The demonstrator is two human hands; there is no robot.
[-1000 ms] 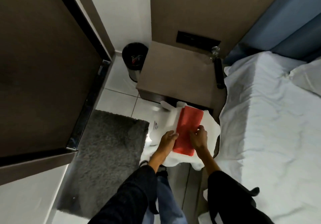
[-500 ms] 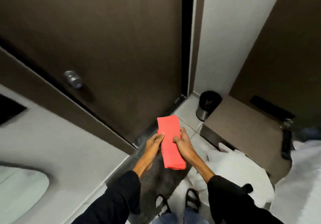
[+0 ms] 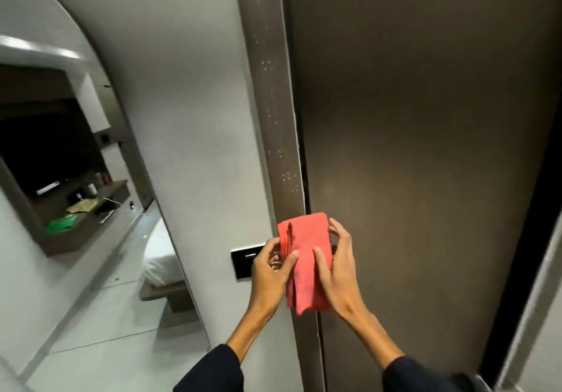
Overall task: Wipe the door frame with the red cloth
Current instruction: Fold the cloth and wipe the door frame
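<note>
A folded red cloth hangs upright between both hands, right in front of the brown door frame. My left hand grips its left edge with the thumb across the front. My right hand holds the right side, thumb on the front and fingers curled behind the top corner. The frame strip runs top to bottom and carries small pale specks. To its right is the dark brown door. I cannot tell whether the cloth touches the frame.
A black switch panel sits on the white wall just left of my left hand. Further left a large mirror reflects a bed and a shelf. A dark gap edges the door on the right.
My view has swung up from the floor and nightstand to the door frame. Both hands lifted the red cloth off the white bag and raised it to the frame's lower part.
</note>
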